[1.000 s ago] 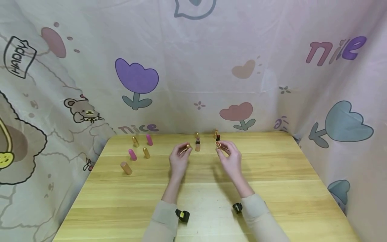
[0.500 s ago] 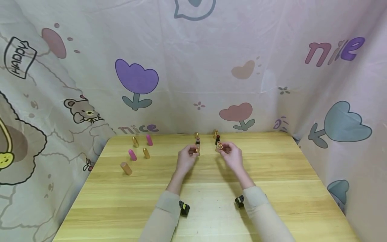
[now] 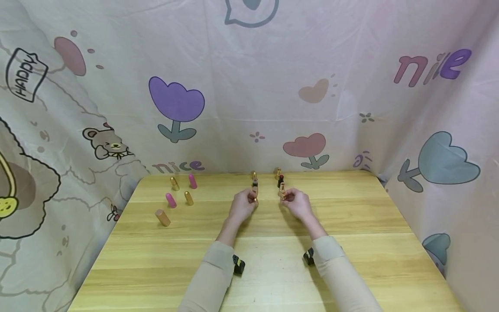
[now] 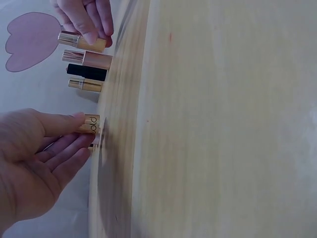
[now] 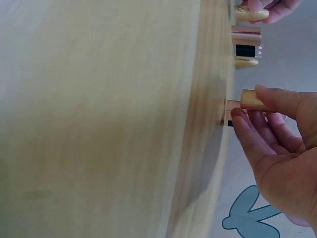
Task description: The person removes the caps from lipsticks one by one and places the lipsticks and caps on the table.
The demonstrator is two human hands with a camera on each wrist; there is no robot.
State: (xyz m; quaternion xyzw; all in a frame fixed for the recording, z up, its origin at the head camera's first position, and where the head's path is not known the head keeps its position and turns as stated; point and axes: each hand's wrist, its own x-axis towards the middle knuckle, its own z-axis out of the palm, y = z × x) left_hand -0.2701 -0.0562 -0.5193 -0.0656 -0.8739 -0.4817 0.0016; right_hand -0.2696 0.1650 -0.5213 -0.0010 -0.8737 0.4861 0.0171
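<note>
My left hand [image 3: 242,205] pinches a rounded gold lipstick cap [image 4: 90,124] with dark lettering, held upright low at the table surface. In front of it stand a rose-gold cap [image 5: 246,35], a black cap [image 5: 245,50] and a gold cap [image 5: 246,62] in a line. To the right, my right hand [image 3: 298,204] holds an uncapped gold lipstick tube [image 5: 253,100] between thumb and fingers, slightly above the wood. Beyond that hand a second line has a rose-gold lipstick tube [image 4: 88,59], a black lipstick tube [image 4: 86,72] and a gold lipstick tube [image 4: 85,85].
At the table's left stand capped lipsticks: two gold ones [image 3: 189,198], two magenta ones [image 3: 170,200] and a larger copper-coloured one [image 3: 163,217]. A printed curtain [image 3: 234,86] hangs behind the wooden table [image 3: 351,260] and along its sides.
The left hand has moved right and down with the gold cap, to the near end of its line. The right hand has lowered the gold tube toward the near end of the other line.
</note>
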